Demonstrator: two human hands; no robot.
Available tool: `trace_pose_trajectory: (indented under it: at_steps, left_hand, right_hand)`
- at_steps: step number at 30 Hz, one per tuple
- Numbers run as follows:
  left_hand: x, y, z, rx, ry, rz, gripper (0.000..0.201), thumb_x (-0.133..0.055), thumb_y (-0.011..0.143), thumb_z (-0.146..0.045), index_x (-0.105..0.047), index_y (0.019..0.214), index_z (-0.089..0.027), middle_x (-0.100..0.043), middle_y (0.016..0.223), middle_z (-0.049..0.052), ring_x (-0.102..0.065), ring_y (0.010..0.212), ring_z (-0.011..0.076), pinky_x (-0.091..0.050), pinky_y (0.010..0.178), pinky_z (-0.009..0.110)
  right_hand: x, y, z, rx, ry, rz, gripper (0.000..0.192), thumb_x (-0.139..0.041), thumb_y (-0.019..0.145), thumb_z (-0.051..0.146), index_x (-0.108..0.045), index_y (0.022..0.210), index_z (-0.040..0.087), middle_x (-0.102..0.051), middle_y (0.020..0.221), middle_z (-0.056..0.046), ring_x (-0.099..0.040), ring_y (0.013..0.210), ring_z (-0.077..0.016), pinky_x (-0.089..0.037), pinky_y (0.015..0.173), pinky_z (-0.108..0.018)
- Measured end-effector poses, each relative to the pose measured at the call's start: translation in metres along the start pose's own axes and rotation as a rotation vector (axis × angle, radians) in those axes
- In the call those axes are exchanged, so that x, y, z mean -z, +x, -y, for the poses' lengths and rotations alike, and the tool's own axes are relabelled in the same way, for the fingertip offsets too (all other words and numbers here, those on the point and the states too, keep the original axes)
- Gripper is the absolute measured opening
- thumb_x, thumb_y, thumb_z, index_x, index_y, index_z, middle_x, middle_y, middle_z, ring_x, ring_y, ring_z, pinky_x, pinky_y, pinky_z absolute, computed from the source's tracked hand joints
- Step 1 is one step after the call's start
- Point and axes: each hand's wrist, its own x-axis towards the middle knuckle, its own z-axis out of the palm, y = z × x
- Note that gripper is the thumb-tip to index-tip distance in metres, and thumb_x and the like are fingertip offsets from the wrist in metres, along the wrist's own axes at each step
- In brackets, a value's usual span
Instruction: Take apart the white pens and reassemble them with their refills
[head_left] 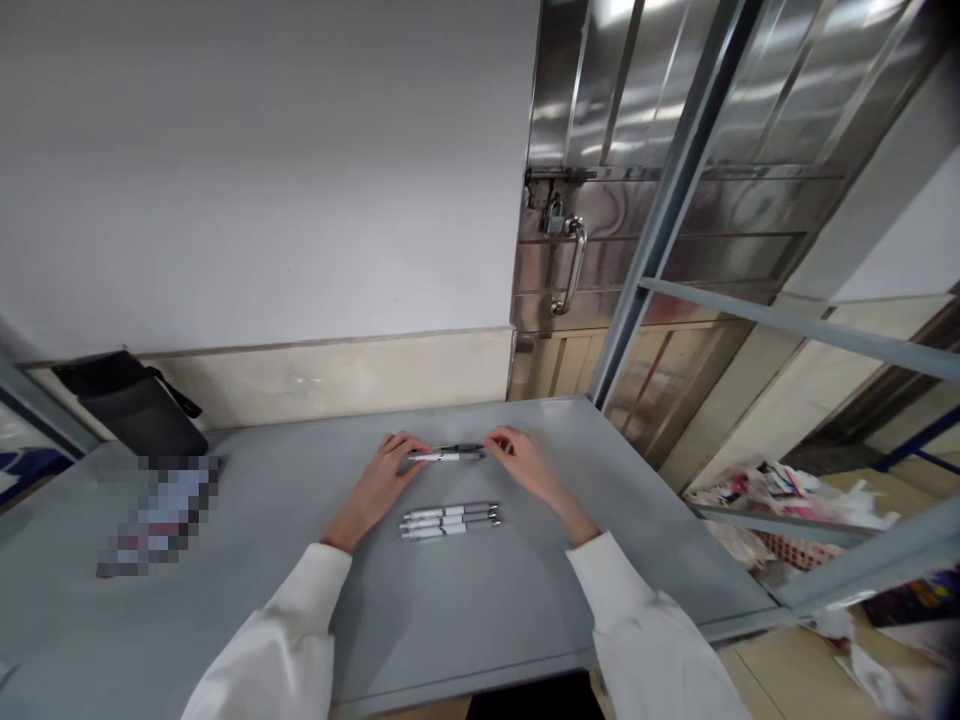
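Item: one pen (pixel 448 454), long axis left-to-right on the grey surface (pixel 465 610), pinched at either end by your left hand (pixel 384 478) and right hand (pixel 525 462), equally near, three spare pens (pixel 450 520) lying parallel just nearer you.

No legible text, label, brand or number anywhere.

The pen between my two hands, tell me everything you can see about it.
The pen is slim, with a white barrel and a dark section toward its right end. It lies flat and roughly level across the grey table, just beyond three similar pens. The left hand touches its left end with the fingertips, the right hand its right end. Finer detail is too small to tell.
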Motion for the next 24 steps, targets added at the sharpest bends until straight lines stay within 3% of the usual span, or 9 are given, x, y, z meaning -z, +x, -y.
trace_pose_trajectory:
  at_steps: [4,8,12,19,24]
  left_hand:
    - [0.002,0.003,-0.009,0.024,-0.037,-0.036,0.017,-0.056,0.094,-0.032,-0.066,0.105,-0.024,-0.065,0.103,0.004,-0.054,0.099,0.0213,-0.044,0.08,0.031]
    - [0.003,0.003,-0.016,0.07,-0.111,-0.112,0.017,-0.058,0.093,-0.032,-0.067,0.105,-0.024,-0.066,0.102,0.003,-0.056,0.089,0.0185,-0.043,0.074,0.027]
    - [0.002,0.003,-0.021,0.124,-0.166,-0.14,0.02,-0.059,0.092,-0.034,-0.067,0.107,-0.025,-0.067,0.103,0.002,-0.056,0.085,0.0167,-0.044,0.073,0.026]
    - [0.003,0.002,-0.027,0.046,-0.132,-0.106,0.019,-0.058,0.094,-0.033,-0.067,0.107,-0.024,-0.067,0.103,0.003,-0.057,0.092,0.0186,-0.044,0.074,0.027]
    - [0.006,-0.001,-0.032,-0.039,-0.02,-0.051,0.025,-0.044,0.101,-0.03,-0.063,0.117,-0.026,-0.066,0.108,0.004,-0.057,0.102,0.0201,-0.044,0.091,0.034]
  right_hand:
    - [-0.005,-0.001,0.0,0.097,0.037,0.002,0.017,-0.057,0.091,0.034,-0.068,0.095,0.022,-0.066,0.095,-0.005,-0.058,0.093,-0.0191,-0.044,0.079,-0.03]
    - [-0.01,-0.004,0.002,0.153,0.143,0.095,0.021,-0.059,0.091,0.037,-0.067,0.107,0.024,-0.065,0.104,-0.004,-0.059,0.099,-0.0191,-0.045,0.084,-0.03]
    - [-0.011,-0.006,0.01,0.148,0.216,0.194,0.023,-0.053,0.095,0.04,-0.066,0.103,0.022,-0.067,0.092,-0.002,-0.059,0.083,-0.017,-0.044,0.075,-0.027]
    - [-0.013,-0.01,0.018,0.141,0.17,0.22,0.028,-0.046,0.098,0.042,-0.064,0.096,0.021,-0.064,0.08,0.0,-0.053,0.069,-0.0152,-0.038,0.063,-0.025]
    - [-0.019,-0.009,0.016,0.173,0.131,0.2,0.026,-0.043,0.1,0.036,-0.059,0.085,0.021,-0.057,0.072,0.002,-0.049,0.066,-0.0144,-0.035,0.063,-0.025]
